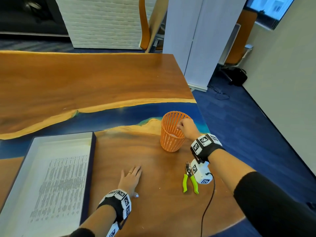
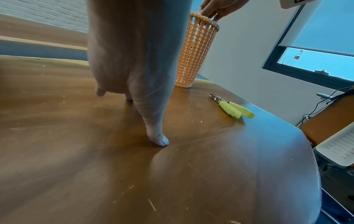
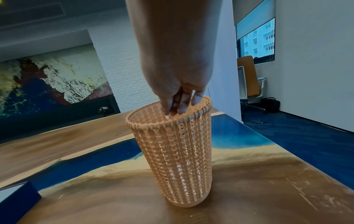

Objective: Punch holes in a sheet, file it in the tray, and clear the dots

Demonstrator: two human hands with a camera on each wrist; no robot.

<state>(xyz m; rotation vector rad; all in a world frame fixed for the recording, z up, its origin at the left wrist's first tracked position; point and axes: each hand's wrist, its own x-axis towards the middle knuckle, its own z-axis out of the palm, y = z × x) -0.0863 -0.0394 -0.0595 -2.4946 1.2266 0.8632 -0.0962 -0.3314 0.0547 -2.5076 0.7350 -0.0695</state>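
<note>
While the right hand [image 3: 178,97] hangs over the mouth of the orange basket [image 3: 172,153], its fingertips [image 3: 181,109] bunched together pointing down inside the rim, whether they pinch anything cannot be told. One paper dot [image 3: 166,117] shows just below them. Flat on the table [image 1: 153,211] lies the left hand [image 1: 130,179], fingers straight, holding nothing. Between basket and table edge rests the green-handled punch [image 1: 190,178]; the printed sheet [image 1: 61,187] lies in the tray [image 1: 90,168].
</note>
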